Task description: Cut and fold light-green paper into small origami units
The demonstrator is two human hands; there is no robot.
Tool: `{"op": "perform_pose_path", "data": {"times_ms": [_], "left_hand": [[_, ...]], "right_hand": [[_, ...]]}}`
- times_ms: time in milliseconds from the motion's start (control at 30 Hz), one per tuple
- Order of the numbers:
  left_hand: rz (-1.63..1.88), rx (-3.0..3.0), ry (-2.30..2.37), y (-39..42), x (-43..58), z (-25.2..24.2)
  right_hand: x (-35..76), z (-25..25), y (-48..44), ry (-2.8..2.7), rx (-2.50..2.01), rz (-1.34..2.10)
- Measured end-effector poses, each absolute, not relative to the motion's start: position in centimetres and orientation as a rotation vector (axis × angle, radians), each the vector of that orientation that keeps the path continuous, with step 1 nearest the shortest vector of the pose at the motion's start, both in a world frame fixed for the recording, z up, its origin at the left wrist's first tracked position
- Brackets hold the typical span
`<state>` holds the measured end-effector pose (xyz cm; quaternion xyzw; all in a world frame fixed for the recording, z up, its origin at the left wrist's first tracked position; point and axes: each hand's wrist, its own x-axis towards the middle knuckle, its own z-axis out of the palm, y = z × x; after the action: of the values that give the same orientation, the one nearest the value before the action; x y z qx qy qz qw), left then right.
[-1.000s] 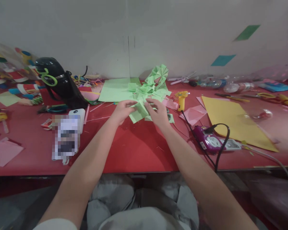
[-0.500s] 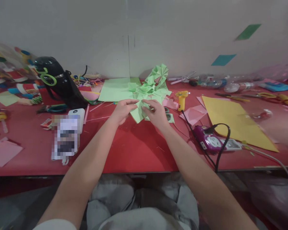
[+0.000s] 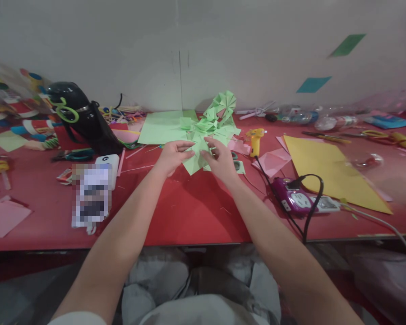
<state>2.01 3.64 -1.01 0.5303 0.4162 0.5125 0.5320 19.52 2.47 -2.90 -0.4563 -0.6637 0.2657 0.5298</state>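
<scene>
A light green sheet of paper (image 3: 193, 163) is between my hands over the red table, one corner pointing toward me. My left hand (image 3: 171, 157) has its thumb and fingers at the sheet's left edge. At its right side my right hand (image 3: 219, 160) curves its thumb and forefinger on the paper, the other fingers bent behind. Just beyond stands a cluster of folded green paper pieces (image 3: 223, 106), with a larger green sheet (image 3: 160, 126) lying to its left.
A yellow glue gun (image 3: 256, 141) stands right of the hands. Further right are pink paper (image 3: 273, 161), a purple power adapter (image 3: 294, 198) with cables and a yellow sheet (image 3: 328, 171). Leftward are a black bottle case (image 3: 88, 122), pliers (image 3: 76, 154) and a phone (image 3: 93, 194).
The fingers of my right hand have spread a little and shifted on the green sheet, baring more of its surface. My left hand stays at nearly the same place.
</scene>
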Motion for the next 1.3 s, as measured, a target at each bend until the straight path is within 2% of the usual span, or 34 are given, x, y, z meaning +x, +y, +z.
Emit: {"op": "perform_pose_path", "data": {"times_ms": [567,833,1300], "left_hand": [[1.263,1.358,1.074,3.9,2.0,-1.5],[1.212,1.374,1.064,3.2,2.2,-0.8],[1.105,1.348,1.042,2.9,2.3,-0.7]], "right_hand": [[19.4,-2.8,2.6,-1.523,-1.066,0.749],[19.6,-2.2,2.6,-1.366,-1.055,0.981],[19.7,-1.6,1.9,-1.408,-1.039,0.799]]}}
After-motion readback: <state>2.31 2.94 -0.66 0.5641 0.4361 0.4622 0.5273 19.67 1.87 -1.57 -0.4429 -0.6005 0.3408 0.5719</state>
